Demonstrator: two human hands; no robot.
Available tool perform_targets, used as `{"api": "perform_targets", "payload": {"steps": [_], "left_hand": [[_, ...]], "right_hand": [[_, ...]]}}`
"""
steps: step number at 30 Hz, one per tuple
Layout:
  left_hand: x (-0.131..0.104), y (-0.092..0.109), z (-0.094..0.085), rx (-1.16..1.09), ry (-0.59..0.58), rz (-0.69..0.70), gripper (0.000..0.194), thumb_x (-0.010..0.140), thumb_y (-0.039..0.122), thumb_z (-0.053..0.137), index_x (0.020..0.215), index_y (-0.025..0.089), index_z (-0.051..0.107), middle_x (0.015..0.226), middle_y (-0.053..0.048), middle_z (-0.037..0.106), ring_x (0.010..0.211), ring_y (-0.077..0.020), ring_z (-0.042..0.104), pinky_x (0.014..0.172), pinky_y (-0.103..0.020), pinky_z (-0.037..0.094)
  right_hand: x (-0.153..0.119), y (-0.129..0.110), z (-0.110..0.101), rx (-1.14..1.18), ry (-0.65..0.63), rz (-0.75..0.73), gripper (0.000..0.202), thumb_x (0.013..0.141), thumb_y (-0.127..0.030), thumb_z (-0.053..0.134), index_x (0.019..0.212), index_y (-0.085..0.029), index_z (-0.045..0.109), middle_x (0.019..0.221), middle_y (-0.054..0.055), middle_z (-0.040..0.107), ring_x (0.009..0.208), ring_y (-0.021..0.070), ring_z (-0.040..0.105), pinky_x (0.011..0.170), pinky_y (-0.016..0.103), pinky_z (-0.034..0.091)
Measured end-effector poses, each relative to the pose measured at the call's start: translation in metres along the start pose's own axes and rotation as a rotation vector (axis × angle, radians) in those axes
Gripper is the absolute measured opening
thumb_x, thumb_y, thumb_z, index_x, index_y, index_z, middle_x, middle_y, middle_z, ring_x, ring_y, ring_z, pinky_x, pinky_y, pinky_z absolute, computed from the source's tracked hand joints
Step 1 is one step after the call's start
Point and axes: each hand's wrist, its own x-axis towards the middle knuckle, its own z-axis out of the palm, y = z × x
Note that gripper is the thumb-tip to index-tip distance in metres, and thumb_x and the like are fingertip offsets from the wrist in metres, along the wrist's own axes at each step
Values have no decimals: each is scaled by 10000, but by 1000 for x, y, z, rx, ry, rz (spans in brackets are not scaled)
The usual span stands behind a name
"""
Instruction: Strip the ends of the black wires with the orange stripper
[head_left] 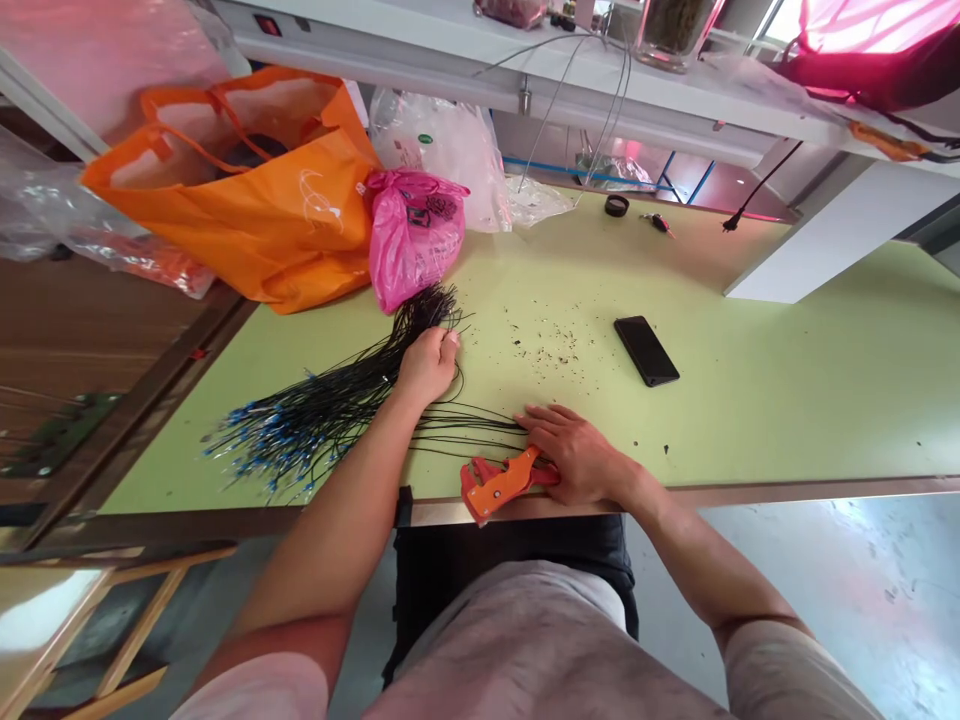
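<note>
My left hand [429, 365] is closed at the right edge of a large bundle of thin black wires [352, 385]. A loose wire curves out beside its fingers, but what lies inside the grip is partly hidden. Blue tips [277, 440] cluster at the bundle's lower left end. Near the table's front edge, my right hand [577, 455] wraps around the handles of an orange wire stripper [499, 488], whose jaws point left. Its outstretched index finger lies over the ends of several separate black wires [472, 420] running between the two hands.
Scraps of black insulation [559, 345] dot the green tabletop [750, 400]. A black phone [646, 351] lies to the right. An orange bag [262, 220] and a pink plastic bag [416, 235] stand behind the bundle. A white shelf [450, 70] overhangs the back, with a white support panel [810, 240] at right.
</note>
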Motion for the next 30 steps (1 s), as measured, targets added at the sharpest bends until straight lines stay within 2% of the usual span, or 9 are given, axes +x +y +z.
{"api": "perform_targets", "payload": {"steps": [4, 7, 9, 11, 14, 17, 20, 24, 30], "left_hand": [[-8, 11, -4, -123, 23, 32, 395, 1036, 532, 446, 1006, 211, 676, 1173, -169, 798, 1082, -313, 743, 1021, -444, 560], [-19, 30, -9, -262, -17, 99, 414, 1041, 572, 496, 1000, 208, 690, 1083, -132, 816, 976, -263, 760, 919, -377, 581], [-28, 42, -12, -366, -133, 110, 449, 1051, 602, 504, 969, 205, 698, 887, -84, 788, 781, -213, 728, 767, -327, 573], [-35, 53, -12, -449, -249, 86, 476, 1042, 630, 532, 970, 197, 713, 734, -39, 718, 631, -175, 650, 631, -292, 521], [-41, 61, -7, -598, -339, 7, 500, 966, 672, 643, 1052, 184, 712, 737, -25, 705, 540, -140, 565, 500, -262, 432], [-44, 64, -1, -722, -385, -66, 523, 875, 660, 760, 1079, 182, 701, 779, -28, 717, 530, -120, 548, 478, -247, 420], [-45, 65, 1, -768, -387, -106, 492, 824, 618, 830, 1018, 183, 708, 831, -44, 736, 546, -109, 555, 489, -245, 438], [-48, 66, 1, -753, -420, -105, 484, 857, 641, 809, 998, 184, 734, 757, -41, 726, 497, -93, 482, 464, -238, 370], [-51, 64, 7, -768, -523, -163, 557, 844, 740, 782, 956, 199, 709, 624, -16, 671, 490, -115, 487, 471, -237, 327]], "right_hand": [[-8, -6, 6, 48, 83, 1, 613, 840, -587, 854, 1244, -148, 716, 1619, 218, 602, 1564, 413, 531, 1330, 611, 383], [-7, -4, 1, 69, 78, -22, 526, 830, -453, 865, 1243, -165, 714, 1614, 216, 610, 1550, 403, 548, 1302, 614, 413], [-7, 3, -7, 76, 87, -54, 474, 807, -314, 835, 1243, -177, 711, 1617, 210, 608, 1556, 403, 535, 1283, 625, 424], [-6, 13, -19, 106, 173, -72, 456, 782, -216, 793, 1229, -193, 707, 1601, 197, 624, 1550, 394, 537, 1266, 623, 437], [3, 31, -37, 249, 366, -58, 475, 759, -170, 763, 1227, -227, 698, 1530, 165, 674, 1431, 352, 632, 1183, 570, 522], [24, 48, -45, 476, 529, 64, 478, 793, -253, 801, 1257, -223, 687, 1329, 138, 760, 1189, 283, 734, 1080, 505, 585], [47, 58, -36, 808, 636, 258, 358, 848, -390, 793, 1140, -222, 672, 1193, 91, 784, 1045, 230, 738, 965, 453, 622], [59, 61, -11, 1144, 645, 330, 406, 737, -383, 846, 1053, -222, 646, 1140, 89, 797, 949, 216, 728, 859, 414, 638], [49, 58, 2, 1169, 598, 239, 436, 748, -413, 867, 1067, -223, 639, 1195, 107, 785, 966, 217, 728, 880, 418, 633]]}}
